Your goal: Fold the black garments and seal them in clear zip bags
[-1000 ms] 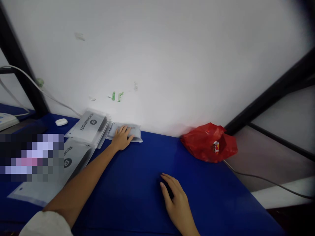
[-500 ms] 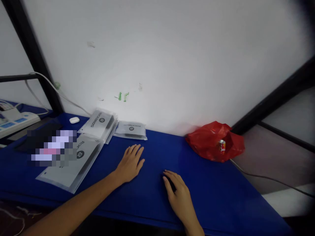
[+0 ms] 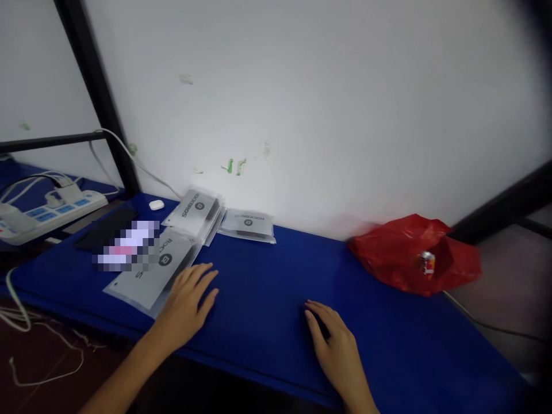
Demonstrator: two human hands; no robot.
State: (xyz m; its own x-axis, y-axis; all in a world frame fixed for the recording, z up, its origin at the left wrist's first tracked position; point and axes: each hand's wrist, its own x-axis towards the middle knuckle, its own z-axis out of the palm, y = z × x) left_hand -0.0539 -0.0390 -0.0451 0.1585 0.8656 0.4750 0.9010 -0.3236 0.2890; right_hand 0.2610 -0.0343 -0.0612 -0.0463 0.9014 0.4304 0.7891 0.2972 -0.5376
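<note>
My left hand (image 3: 187, 299) is open, fingers apart, at the right edge of a large frosted zip pouch (image 3: 150, 276) printed with a dark logo; I cannot tell whether it touches the pouch. Its palm covers part of that pouch's edge. Behind lie a stack of similar pouches (image 3: 194, 210) and, by the wall, a smaller pouch (image 3: 248, 224). To the right, my right hand (image 3: 336, 339) rests on the blue tabletop (image 3: 267, 299), holding nothing, its fingers loosely curved and the thumb apart from them.
A crumpled red plastic bag (image 3: 405, 253) with a shiny wrapper inside sits at the right by the wall. On the left are a pixelated bright patch (image 3: 129, 244), a small white case (image 3: 156, 204) and a white power strip (image 3: 60, 213) with cables. Black frame bars (image 3: 97, 86) flank the table.
My left hand has drawn back leftward from the middle of the table to the large pouch's edge. My right hand keeps nearly the same pose. The view has swung left.
</note>
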